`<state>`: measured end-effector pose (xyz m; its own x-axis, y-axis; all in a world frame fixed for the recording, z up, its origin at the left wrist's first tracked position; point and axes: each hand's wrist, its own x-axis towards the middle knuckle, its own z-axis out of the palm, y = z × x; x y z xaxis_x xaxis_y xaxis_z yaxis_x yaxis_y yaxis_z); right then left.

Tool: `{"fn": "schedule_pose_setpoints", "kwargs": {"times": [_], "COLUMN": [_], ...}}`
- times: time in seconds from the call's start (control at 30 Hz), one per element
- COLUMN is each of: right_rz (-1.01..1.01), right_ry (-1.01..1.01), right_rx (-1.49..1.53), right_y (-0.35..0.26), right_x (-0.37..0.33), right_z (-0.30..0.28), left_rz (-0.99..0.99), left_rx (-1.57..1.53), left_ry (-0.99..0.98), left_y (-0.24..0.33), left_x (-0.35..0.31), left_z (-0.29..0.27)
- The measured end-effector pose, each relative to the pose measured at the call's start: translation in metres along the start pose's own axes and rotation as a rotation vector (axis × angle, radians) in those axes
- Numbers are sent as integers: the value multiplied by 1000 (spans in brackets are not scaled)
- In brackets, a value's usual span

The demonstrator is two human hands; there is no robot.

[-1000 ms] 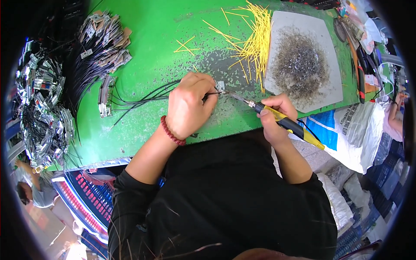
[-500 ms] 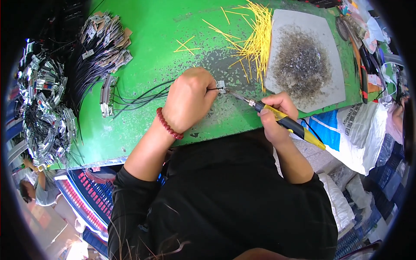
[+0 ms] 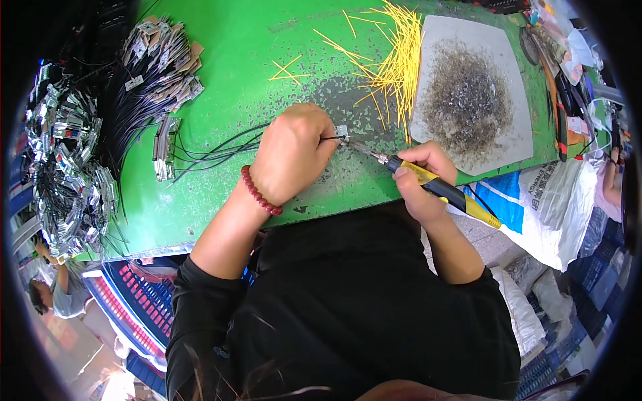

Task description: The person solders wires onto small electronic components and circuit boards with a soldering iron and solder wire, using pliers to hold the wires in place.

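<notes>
My left hand (image 3: 294, 154), with a red bead bracelet at the wrist, is closed with its fingertips pinching a black wire (image 3: 330, 138). The wire's end meets a small silvery piece (image 3: 342, 130) on the green table. My right hand (image 3: 422, 198) grips a yellow and black soldering iron (image 3: 449, 194), its tip pointing left and touching or almost touching that piece. Several black cables (image 3: 224, 152) run left from under my left hand to a stack of metal-cased strips (image 3: 164, 148). The left fingertips are partly hidden behind the hand.
Yellow thin sticks (image 3: 398, 63) lie in a heap beside a grey board (image 3: 431, 33) covered with dark residue. Bundled cable assemblies (image 3: 157, 57) and a tangle of metal parts (image 3: 70, 174) fill the left side. Hand tools (image 3: 560, 123) line the right edge. Two other people show at the rims.
My right hand and the soldering iron have shifted slightly left, toward the small piece. My left hand keeps its place.
</notes>
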<state>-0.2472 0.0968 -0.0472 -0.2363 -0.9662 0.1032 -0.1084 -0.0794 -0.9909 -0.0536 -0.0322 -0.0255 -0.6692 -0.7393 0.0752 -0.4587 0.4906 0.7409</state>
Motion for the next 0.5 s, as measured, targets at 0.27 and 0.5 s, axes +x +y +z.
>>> {"fn": "schedule_pose_setpoints", "kwargs": {"times": [0.27, 0.5], "right_rz": [-84, 92], "right_ry": [152, 9], "right_rx": [74, -23], "right_y": [9, -23], "right_x": [-9, 19], "right_z": [-3, 16], "left_rz": [2, 6], "left_rx": [1, 18], "left_ry": [-8, 10], "left_y": [1, -2], "left_x": [1, -2], "left_z": [-1, 0]}}
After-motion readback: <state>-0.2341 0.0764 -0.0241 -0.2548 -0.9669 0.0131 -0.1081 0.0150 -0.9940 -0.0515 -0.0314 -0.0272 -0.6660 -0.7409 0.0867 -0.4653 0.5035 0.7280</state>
